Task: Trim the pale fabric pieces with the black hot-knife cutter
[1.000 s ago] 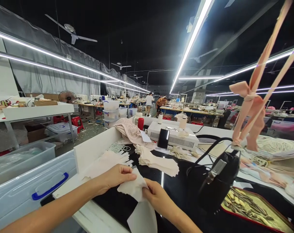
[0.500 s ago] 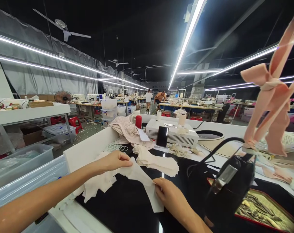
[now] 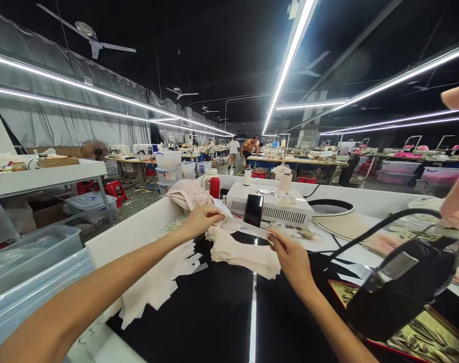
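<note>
My left hand [image 3: 202, 220] pinches one end of a pale fabric piece [image 3: 248, 228]. The other end is between the closed fingertips of my right hand [image 3: 293, 258], so the piece stretches between both hands, above the black tabletop [image 3: 214, 317]. Just below it lies a stack of cream cut fabric pieces [image 3: 240, 254]. Under and beside my left forearm spreads a fanned pile of similar pale pieces [image 3: 154, 290], partly hidden by the arm.
Behind the fabric stand a dark phone [image 3: 253, 210], a white vented box [image 3: 233, 199] and a red thread cone [image 3: 214, 187]. At right, a blurred black device [image 3: 399, 287] with a cord overhangs a red-rimmed tray [image 3: 339, 292] of small metal pieces. Two people are far off.
Both hands have moved up and away across the table, lifting the fabric piece, which now runs nearly level over the stack. The black device appears farther right as the view shifts.
</note>
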A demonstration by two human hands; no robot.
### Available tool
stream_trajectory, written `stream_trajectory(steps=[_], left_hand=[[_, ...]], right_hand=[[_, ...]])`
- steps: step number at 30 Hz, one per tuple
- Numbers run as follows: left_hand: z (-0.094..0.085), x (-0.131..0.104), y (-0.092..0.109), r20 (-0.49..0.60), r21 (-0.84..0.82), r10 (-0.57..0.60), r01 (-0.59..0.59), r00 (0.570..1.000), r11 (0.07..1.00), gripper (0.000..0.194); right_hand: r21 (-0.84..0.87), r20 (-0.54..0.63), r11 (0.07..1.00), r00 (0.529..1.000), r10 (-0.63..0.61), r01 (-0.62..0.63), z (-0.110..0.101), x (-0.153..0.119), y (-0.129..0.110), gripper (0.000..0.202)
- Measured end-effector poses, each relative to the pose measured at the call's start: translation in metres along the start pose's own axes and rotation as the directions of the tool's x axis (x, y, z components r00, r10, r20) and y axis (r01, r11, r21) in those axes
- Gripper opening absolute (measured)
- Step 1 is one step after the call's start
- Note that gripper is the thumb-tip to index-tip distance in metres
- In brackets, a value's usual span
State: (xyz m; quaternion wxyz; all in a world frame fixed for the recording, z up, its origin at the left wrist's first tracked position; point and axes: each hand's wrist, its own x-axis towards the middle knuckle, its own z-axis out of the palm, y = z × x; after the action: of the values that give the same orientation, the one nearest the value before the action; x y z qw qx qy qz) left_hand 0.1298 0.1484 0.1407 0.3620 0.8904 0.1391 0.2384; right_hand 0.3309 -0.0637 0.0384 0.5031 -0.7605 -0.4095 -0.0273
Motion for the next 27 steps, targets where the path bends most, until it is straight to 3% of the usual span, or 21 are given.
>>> stream_trajectory(steps=[2, 6, 11, 19, 24, 27], left_hand=[[0.016, 0.0, -0.016, 0.008, 0.043, 0.056, -0.057, 0.998, 0.997, 0.022], [0.039, -0.011, -0.054, 0.104, 0.104, 0.101, -0.112, 0.989, 0.988, 0.019], [0.047, -0.024, -0.078, 0.154, 0.167, 0.106, -0.132, 0.982, 0.977, 0.024], [0.04, -0.034, -0.073, 0.17, 0.251, 0.065, -0.107, 0.983, 0.962, 0.054], [0.033, -0.022, -0.056, 0.079, 0.267, 0.065, -0.084, 0.995, 0.96, 0.052], [0.037, -0.011, -0.04, 0.079, 0.256, 0.097, -0.114, 0.992, 0.96, 0.05]], right_hand=[[-0.079, -0.01, 0.995, 0.998, -0.063, 0.062, 0.002, 0.004, 0.009, 0.045], [-0.227, 0.107, 0.96, 0.984, -0.144, 0.165, 0.013, -0.007, 0.027, 0.039], [-0.393, 0.225, 0.879, 0.955, -0.193, 0.271, 0.025, -0.021, 0.038, 0.043], [-0.602, 0.267, 0.729, 0.943, -0.201, 0.326, 0.018, -0.034, 0.014, 0.04], [-0.631, 0.248, 0.702, 0.943, -0.22, 0.33, 0.018, -0.036, -0.001, 0.053], [-0.61, 0.256, 0.709, 0.935, -0.247, 0.354, 0.027, -0.033, -0.006, 0.06]])
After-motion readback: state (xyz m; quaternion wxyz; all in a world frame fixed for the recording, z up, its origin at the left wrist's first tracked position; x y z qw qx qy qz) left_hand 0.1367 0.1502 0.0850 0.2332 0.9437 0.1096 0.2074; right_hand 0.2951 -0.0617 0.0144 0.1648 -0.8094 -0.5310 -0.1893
